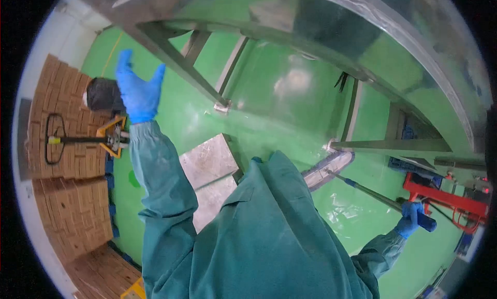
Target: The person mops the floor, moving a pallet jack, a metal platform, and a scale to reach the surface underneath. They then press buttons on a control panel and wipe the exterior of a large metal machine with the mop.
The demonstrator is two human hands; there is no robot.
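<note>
Two blue-gloved hands in view. Left hand [137,91] raised at 10 o'clock, fingers spread, grasping nothing. Right hand [412,218] at 4 o'clock, clenched around mop handle [370,193]. Handle runs up-left to flat mop head [329,167] on green floor [269,91], beside steel frame leg [352,110]. Stacked cartons [64,143] at 9 o'clock.

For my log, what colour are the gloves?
Blue, on both the left hand and right hand; head view.
</note>
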